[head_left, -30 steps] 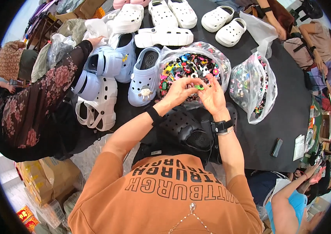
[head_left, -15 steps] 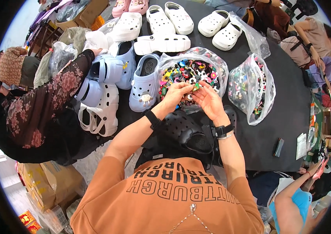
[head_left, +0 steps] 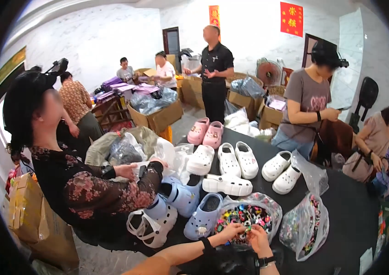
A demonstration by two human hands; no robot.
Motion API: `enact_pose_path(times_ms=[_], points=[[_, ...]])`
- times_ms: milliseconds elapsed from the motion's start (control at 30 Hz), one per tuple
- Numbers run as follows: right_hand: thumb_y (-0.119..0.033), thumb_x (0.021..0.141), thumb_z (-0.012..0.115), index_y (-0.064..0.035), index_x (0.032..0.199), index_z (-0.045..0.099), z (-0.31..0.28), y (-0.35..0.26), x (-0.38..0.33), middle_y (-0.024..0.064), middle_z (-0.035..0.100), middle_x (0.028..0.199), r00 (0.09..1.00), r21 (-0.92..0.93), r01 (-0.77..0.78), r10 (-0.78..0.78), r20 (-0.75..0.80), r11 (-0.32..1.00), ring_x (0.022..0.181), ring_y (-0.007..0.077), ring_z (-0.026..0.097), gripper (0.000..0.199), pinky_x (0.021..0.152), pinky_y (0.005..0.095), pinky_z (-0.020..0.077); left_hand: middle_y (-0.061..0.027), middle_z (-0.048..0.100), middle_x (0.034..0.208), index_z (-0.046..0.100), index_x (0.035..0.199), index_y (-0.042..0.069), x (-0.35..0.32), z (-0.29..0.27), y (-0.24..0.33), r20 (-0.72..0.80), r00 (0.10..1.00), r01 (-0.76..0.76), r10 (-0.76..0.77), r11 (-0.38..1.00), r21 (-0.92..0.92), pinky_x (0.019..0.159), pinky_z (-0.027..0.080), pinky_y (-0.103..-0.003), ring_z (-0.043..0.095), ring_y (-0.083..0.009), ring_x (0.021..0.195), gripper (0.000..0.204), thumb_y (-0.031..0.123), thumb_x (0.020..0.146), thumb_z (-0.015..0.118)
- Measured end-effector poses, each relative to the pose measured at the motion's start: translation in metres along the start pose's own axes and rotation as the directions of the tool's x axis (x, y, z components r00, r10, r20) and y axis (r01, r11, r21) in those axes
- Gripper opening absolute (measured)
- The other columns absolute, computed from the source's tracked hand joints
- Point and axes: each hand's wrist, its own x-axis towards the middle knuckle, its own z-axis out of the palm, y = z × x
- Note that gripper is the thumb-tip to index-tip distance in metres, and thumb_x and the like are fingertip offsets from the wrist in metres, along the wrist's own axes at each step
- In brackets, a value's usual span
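My left hand (head_left: 232,233) and my right hand (head_left: 259,242) meet above an opened clear plastic bag (head_left: 274,208) of many-coloured shoe charms (head_left: 255,215). Between their fingertips is a small green shoe charm (head_left: 248,228), and both hands are closed on it. Just left of the bag stands a light blue clog (head_left: 199,224) with a pale charm on it. More blue clogs (head_left: 183,199) and a white clog (head_left: 160,224) sit farther left. A second clear bag (head_left: 301,231) of charms lies to the right.
White clogs (head_left: 228,185) and pink clogs (head_left: 206,131) stand on the black table (head_left: 345,206) beyond the bags. A co-worker in a flowered sleeve (head_left: 107,192) handles plastic at the left. Other people stand or work around the room, among cardboard boxes (head_left: 158,117).
My view has tilted up, so the room and other people now show and my hands appear lower. The green charm remains at my fingertips above the bag.
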Motion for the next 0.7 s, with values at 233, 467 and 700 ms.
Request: enact_pose_path(times_ms=[233,467,700], points=[[-0.003,0.079,0.051,-0.0071,0.093,0.047,0.009,-0.003,0.010,0.0064,0.056,0.079,1.000,-0.012,0.023,-0.023,-0.003,1.000,0.072,0.0206,0.057,0.014,0.064,0.0329,0.0481,-0.0029,0.060,0.085,0.058,0.104,0.002,0.009,-0.009,0.012,0.067,0.933,-0.357,0.353,0.889,0.288,0.060,0.040,-0.021,0.052,-0.0078,0.073,0.030,0.024,0.084,0.055],[0.000,0.077,0.052,-0.0077,0.086,0.050,0.012,0.001,0.015,0.0061,0.055,0.077,0.999,-0.086,0.028,-0.026,0.034,0.996,0.068,0.0200,0.057,0.012,0.063,0.0332,0.0493,-0.0085,0.062,0.089,0.057,0.101,0.002,-0.005,-0.014,0.021,0.125,0.959,-0.282,0.253,0.862,0.421,0.070,0.044,-0.027,0.057,-0.0150,0.079,0.030,0.024,0.080,0.058],[0.000,0.076,0.051,-0.0069,0.088,0.048,0.015,0.002,0.002,0.0082,0.055,0.082,0.999,-0.151,0.019,-0.012,0.044,0.988,0.069,0.0208,0.058,0.015,0.062,0.0330,0.0483,-0.0119,0.059,0.088,0.057,0.100,0.002,-0.011,-0.009,0.010,0.170,0.873,-0.465,0.457,0.676,0.572,0.072,0.044,-0.031,0.057,-0.0211,0.083,0.031,0.025,0.079,0.059]])
